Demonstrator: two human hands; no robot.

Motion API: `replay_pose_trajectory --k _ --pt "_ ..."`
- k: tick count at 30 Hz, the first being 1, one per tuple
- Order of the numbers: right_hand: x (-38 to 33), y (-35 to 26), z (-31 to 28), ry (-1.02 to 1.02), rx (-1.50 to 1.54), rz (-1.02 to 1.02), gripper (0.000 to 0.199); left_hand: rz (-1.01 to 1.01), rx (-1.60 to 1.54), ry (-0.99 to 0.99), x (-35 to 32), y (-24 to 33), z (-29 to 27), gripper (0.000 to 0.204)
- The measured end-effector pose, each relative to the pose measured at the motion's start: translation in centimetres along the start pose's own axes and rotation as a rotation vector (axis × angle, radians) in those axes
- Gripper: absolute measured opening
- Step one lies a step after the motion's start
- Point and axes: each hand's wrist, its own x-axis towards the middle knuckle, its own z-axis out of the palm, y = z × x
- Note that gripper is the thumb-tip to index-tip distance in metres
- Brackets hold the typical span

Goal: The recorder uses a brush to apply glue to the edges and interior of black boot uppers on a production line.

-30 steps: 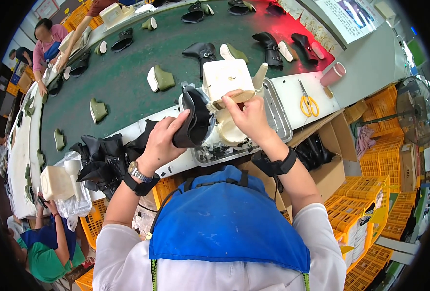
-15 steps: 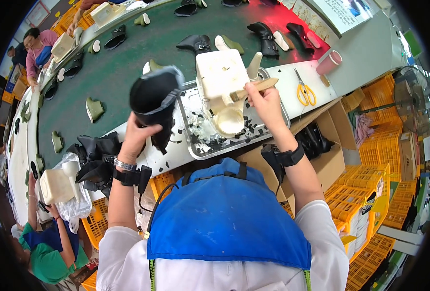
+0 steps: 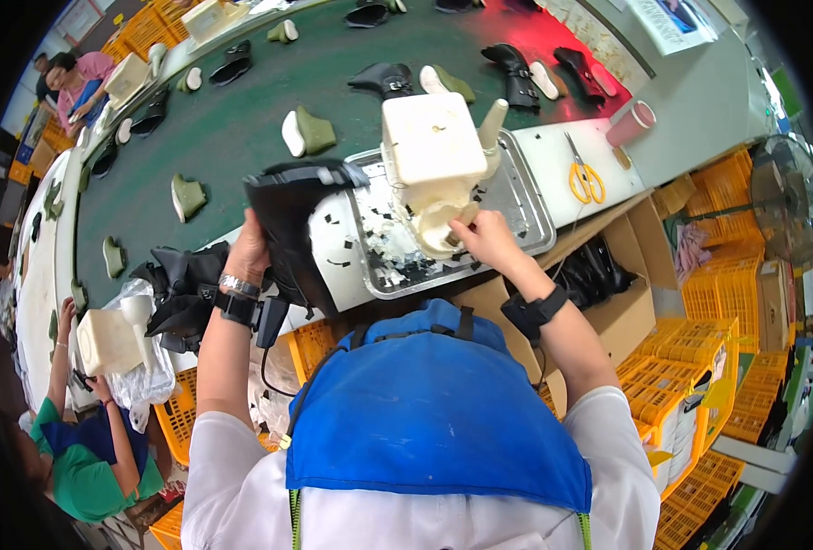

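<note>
A black boot (image 3: 287, 220) is in my left hand (image 3: 250, 249), its fingers wrapped round the shaft at the left of the tray. My right hand (image 3: 491, 240) pinches a flat brush (image 3: 467, 218) by its handle, with the bristle end down at the open cup (image 3: 432, 227) of a cream plastic glue pot (image 3: 434, 137). The bristle tip is partly hidden by my fingers and the cup's rim. That pot stands in a shallow metal tray (image 3: 536, 188) strewn with small black and white scraps (image 3: 395, 246).
Orange-handled scissors (image 3: 585, 179) and a pink cup (image 3: 631, 124) lie right of the tray. Beyond it runs a green conveyor (image 3: 241, 119) carrying boots and green-and-white shoe forms. Black boots (image 3: 182, 284) pile up at left. Below right stands a cardboard box (image 3: 622, 298). Co-workers sit along the left.
My right hand has lowered the brush from beside the pot's top down to the cup. The boot in my left hand has tilted, its upper end swinging right toward the pot.
</note>
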Motion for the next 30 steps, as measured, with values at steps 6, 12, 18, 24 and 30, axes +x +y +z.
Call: replay_pose_trajectory --k 6,12,18,24,30 --pt "0.3 2.2 -1.8 0.015 0.105 0.004 0.026 0.178 0.892 -0.251 0.7 -1.6 1.5 0.045" --pt "2.4 -2.8 -5.2 0.037 0.798 0.188 0.022 0.317 0.998 -0.396 1.4 -2.0 7.0 0.063" --pt "2.5 -12.5 -5.3 0.066 0.829 -0.174 0.019 0.058 0.748 -0.338 2.1 -4.3 8.1 0.057" --pt "2.2 -14.1 -3.9 0.031 0.348 -0.581 0.013 -0.181 0.212 -0.343 2.2 -4.3 8.5 0.05" --pt "1.6 -13.9 -4.3 0.021 0.108 -0.554 0.017 -0.344 0.063 -0.376 1.3 -4.5 6.0 0.092"
